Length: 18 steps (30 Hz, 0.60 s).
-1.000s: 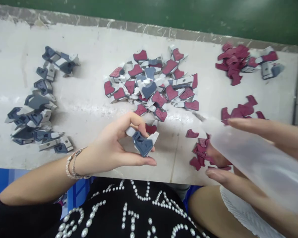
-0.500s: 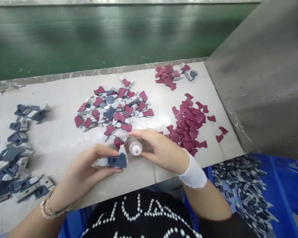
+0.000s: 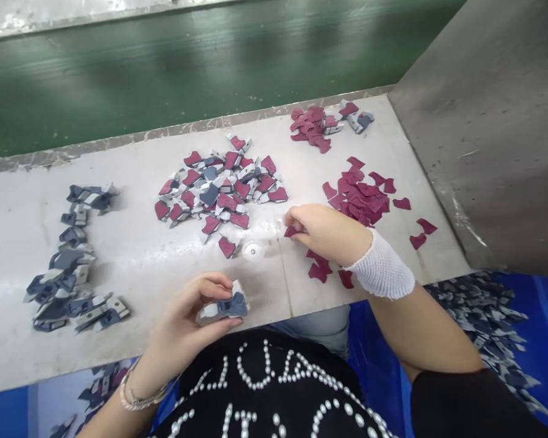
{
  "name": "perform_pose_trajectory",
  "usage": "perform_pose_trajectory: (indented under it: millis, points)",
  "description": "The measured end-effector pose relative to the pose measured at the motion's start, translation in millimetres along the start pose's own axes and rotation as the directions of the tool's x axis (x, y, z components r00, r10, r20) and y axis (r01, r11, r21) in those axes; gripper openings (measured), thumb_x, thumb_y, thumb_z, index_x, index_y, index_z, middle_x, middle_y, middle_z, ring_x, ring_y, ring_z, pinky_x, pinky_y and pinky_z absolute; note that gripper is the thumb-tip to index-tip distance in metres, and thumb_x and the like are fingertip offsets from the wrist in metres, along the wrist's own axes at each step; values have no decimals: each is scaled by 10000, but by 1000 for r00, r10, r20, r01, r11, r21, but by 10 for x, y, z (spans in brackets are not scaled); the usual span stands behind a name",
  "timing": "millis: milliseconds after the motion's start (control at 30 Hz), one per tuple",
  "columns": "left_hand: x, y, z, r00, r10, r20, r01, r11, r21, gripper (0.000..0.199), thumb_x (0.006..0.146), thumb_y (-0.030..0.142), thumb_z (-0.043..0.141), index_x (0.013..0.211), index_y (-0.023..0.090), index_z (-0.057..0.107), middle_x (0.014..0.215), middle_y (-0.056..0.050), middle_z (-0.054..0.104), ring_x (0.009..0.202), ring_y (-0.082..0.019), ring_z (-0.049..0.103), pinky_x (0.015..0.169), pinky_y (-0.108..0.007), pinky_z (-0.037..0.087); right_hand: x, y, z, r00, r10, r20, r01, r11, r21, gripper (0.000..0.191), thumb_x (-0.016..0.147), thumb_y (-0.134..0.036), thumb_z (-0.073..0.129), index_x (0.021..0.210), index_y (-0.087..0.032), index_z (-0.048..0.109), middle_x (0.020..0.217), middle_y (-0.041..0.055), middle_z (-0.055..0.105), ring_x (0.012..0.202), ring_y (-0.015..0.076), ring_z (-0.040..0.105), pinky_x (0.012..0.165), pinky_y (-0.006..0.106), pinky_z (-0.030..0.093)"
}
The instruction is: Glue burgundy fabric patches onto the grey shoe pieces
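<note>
My left hand (image 3: 205,310) grips a small dark blue and white plastic part (image 3: 232,304) near the front edge of the table, its hollow side showing. Between thumb and fingers of my right hand (image 3: 319,228) is a thin maroon piece (image 3: 291,232). A white glue bottle (image 3: 254,250) stands between the hands, its metal-tipped nozzle pointing up at me. Beside my right hand lies a loose pile of maroon pieces (image 3: 363,198). Farther back sits a heap of blue and white parts (image 3: 210,194), many bearing maroon pieces on top.
More blue and white parts (image 3: 66,261) form a row at the left, without maroon tops. A smaller maroon pile (image 3: 309,125) is at the back. Behind the table (image 3: 141,243) runs a green surface (image 3: 187,73); a metal panel (image 3: 484,134) closes the right. Blue containers (image 3: 530,298) with parts stand below.
My right hand has let go of the glue bottle, moved right and picked up a maroon piece. My left hand still holds the plastic part, now closer to my body. The view has shifted.
</note>
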State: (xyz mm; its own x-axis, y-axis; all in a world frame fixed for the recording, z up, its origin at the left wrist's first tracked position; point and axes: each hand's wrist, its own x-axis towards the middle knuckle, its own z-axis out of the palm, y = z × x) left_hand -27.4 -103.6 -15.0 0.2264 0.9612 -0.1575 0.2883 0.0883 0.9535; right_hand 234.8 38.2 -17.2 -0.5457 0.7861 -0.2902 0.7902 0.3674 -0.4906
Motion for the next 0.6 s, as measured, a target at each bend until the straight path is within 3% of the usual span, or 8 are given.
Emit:
perform_pose_trajectory:
  millis: [133,233,300,433,500,600]
  points:
    - [-58,50,116,995,-89,-53,79,984,-160,284,757,114,780,940,248,610,1085,-7,594,907,-97,676,709,-121,593,-3,-32,-108,998,-44,51,45,999,-10,140,802,-69,659,799,-184,740,793,54,680,791,222,627,730,330,449]
    - [-60,84,160,992,-97,-77,78,973,-217,291,742,94,788,929,237,617,1075,-3,593,880,-91,680,724,-130,599,-192,-127,-192,999,-29,20,28,999,35,126,888,-177,629,901,-229,743,705,2,677,689,183,636,656,307,452]
    - [-53,88,181,992,-91,-91,67,970,-235,294,731,88,797,920,227,619,1064,-5,590,869,-91,680,724,-136,600,-386,-210,-223,999,-33,-12,35,976,214,130,938,-226,580,961,-251,705,650,-47,669,593,135,630,594,269,465]
    - [-29,66,229,989,-78,-129,42,965,-257,308,716,78,806,909,213,609,1023,-4,589,847,-86,673,718,-133,593,-727,-376,-186,982,-188,10,142,778,612,118,871,-241,705,984,-246,670,955,-38,748,841,118,707,757,199,548]
    - [-12,53,260,986,-64,-153,21,964,-265,318,710,65,807,900,211,599,991,3,595,849,-81,668,743,-131,586,-822,-456,-124,970,-242,29,159,719,676,167,863,-192,714,1007,-262,667,981,-53,751,862,101,708,794,165,547]
    - [20,37,313,981,-49,-185,-7,957,-290,326,717,51,797,901,214,583,955,12,595,870,-80,662,776,-134,580,-881,-559,-16,976,-216,24,137,698,703,341,938,-96,564,1201,-311,565,1037,-67,731,947,77,693,844,147,533]
